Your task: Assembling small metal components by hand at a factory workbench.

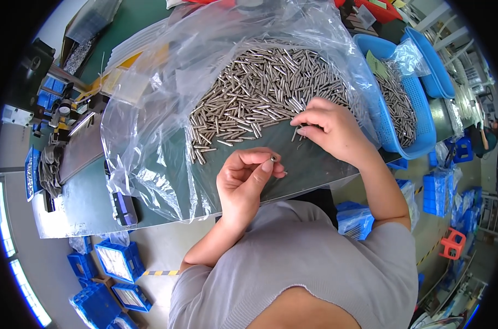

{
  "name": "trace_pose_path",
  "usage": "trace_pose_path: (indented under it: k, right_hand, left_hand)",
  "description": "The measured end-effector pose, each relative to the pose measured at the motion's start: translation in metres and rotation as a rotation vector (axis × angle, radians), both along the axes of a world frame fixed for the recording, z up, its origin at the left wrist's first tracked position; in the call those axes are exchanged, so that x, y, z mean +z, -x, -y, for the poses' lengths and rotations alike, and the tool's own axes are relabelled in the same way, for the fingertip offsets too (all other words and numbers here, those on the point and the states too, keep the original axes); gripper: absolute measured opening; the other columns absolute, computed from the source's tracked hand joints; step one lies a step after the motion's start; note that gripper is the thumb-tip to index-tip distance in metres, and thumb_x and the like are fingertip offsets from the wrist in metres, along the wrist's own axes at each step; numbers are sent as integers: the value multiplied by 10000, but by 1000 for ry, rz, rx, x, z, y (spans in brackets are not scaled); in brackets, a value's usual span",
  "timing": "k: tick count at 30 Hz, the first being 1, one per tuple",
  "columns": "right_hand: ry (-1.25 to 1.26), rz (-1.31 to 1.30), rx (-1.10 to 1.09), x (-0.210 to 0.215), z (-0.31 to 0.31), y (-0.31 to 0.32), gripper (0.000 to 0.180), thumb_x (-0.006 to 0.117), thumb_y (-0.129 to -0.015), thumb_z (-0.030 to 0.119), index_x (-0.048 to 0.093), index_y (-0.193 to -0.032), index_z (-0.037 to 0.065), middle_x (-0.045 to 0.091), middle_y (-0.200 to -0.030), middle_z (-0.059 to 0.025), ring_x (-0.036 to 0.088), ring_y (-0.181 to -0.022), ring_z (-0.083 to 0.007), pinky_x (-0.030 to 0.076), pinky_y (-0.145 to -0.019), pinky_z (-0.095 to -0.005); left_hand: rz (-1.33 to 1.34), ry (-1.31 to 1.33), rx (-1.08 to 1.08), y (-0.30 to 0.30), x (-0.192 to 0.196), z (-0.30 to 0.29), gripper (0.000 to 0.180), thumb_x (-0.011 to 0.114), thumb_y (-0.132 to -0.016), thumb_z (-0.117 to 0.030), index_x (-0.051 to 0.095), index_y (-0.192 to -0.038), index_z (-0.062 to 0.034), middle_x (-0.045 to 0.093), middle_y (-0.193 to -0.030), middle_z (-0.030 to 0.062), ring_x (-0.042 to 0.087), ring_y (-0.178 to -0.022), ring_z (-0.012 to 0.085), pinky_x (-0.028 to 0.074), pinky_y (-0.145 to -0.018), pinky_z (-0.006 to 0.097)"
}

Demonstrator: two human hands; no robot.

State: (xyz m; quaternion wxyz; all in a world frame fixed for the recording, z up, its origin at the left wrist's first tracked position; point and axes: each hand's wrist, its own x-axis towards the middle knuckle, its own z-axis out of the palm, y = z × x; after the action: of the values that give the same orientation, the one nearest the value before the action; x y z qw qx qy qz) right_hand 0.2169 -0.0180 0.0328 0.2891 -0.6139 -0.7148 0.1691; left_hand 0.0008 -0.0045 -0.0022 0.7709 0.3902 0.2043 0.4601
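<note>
My left hand (243, 183) is raised above the table's near edge and pinches a small metal pin (273, 159) end-on between thumb and fingertips. My right hand (328, 129) rests fingers-down at the near right edge of a large heap of small metal pins (260, 90), touching a few loose ones. The heap lies on a clear plastic bag (145, 137) spread over the dark green table (84, 192).
A blue plastic basket (410, 118) holding more pins stands right of the heap, a second blue basket (432, 60) behind it. Blue crates (115, 260) sit on the floor at left, more blue crates (438, 192) and a red stool (451, 244) at right. Tools clutter the table's left end.
</note>
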Motion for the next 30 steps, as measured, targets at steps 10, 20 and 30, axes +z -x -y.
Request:
trace_pose_path:
  k: [10, 20, 30]
  right_hand:
    - [45, -170, 69, 13, 1, 15, 74, 631, -784, 34, 572, -824, 15, 523, -782, -61, 529, -645, -175, 415, -570, -289]
    - [41, -358, 155, 26, 5, 27, 54, 608, -803, 12, 555, -796, 6, 506, -781, -35, 450, -620, -102, 352, -530, -237]
    - [52, -401, 190, 15, 6, 41, 91, 648, -769, -4, 566, -806, 4, 523, -814, -41, 520, -675, -102, 415, -558, -227]
  left_hand:
    - [-20, 0, 6, 0, 1, 0, 77, 522, -880, 49, 544, -953, 34, 604, -993, 157, 623, -797, 169, 546, -727, 311]
    - [-39, -6, 5, -1, 2, 0, 75, 529, -879, 45, 546, -952, 43, 606, -978, 145, 625, -792, 171, 539, -726, 304]
    - [-41, -5, -4, 1, 1, 0, 84, 536, -875, 45, 549, -958, 50, 614, -971, 142, 630, -784, 178, 535, -732, 302]
